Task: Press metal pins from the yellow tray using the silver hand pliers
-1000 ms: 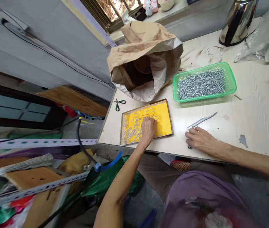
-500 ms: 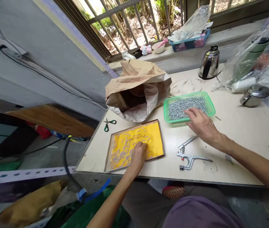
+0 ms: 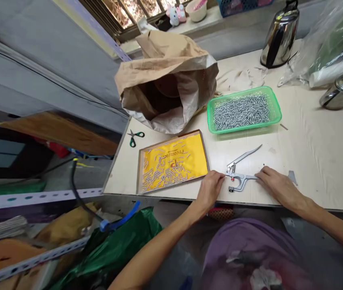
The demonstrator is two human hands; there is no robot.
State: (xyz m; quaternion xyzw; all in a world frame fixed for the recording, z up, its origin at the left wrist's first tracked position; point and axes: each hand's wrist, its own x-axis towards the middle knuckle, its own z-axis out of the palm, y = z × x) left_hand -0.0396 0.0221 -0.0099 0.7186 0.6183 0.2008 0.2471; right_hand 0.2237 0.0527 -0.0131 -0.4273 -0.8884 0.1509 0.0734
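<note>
A pair of metal snap-fastener pliers [image 3: 240,177] lies on the table, its two handles spread apart. My right hand [image 3: 280,186] has its fingers closed on the end of the lower handle. Beside the pliers' head, my left hand [image 3: 210,188] is pinched; whatever lies between its fingertips is too small to make out. Left of that hand is a shallow tray with a yellow lining [image 3: 194,152], scattered with small thin pale pieces [image 3: 168,173]. Behind the pliers stands a green plastic basket [image 3: 245,128] full of small silvery metal pieces [image 3: 240,112].
A large open paper sack [image 3: 171,62] stands behind the tray. Green-handled scissors [image 3: 135,137] lie near the table's left edge. A steel kettle [image 3: 281,36], a metal pot [image 3: 342,92] and clear plastic bags [image 3: 325,52] are at the back right.
My left hand has left the tray and moved right to the pliers' head. My right hand has come from the green basket down to the lower handle. The view has tilted downward.
</note>
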